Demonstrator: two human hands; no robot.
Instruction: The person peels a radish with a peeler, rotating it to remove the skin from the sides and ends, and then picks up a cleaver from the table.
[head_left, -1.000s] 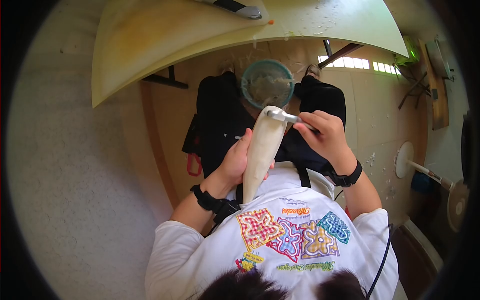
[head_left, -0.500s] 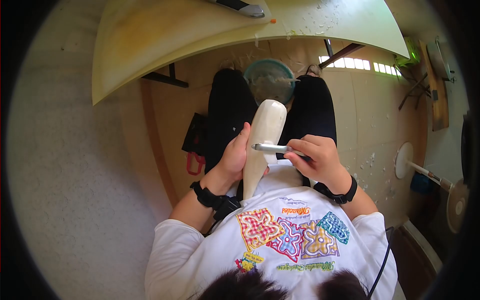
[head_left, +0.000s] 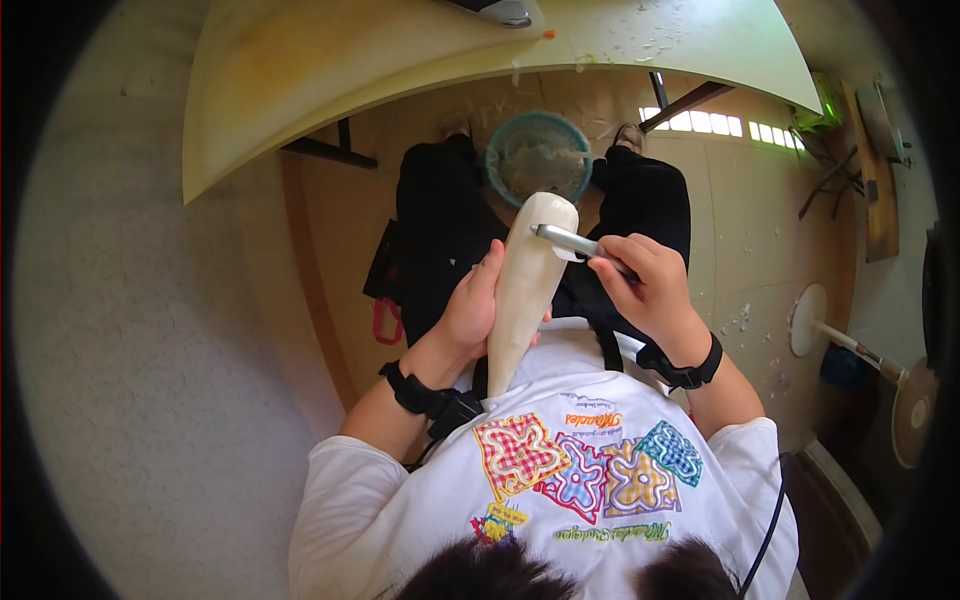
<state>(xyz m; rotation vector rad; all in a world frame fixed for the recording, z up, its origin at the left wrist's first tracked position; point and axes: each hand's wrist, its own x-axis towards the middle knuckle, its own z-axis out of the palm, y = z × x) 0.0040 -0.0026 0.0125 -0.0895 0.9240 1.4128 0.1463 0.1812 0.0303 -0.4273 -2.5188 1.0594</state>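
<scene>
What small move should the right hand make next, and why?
Probably draw the silver metal peeler along the long, white, tapering root toward its narrow end: the right hand has the peeler's head near the root's thick end, and the left hand grips the root from the side.

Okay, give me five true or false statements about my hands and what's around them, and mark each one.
1. The left hand holds a radish. True.
2. The right hand holds a knife. False: it holds a peeler.
3. The bucket stands on the table. False: the bucket is on the floor.
4. The right arm wears a black band. True.
5. The sleeves are black. False: the sleeves are white.
</scene>
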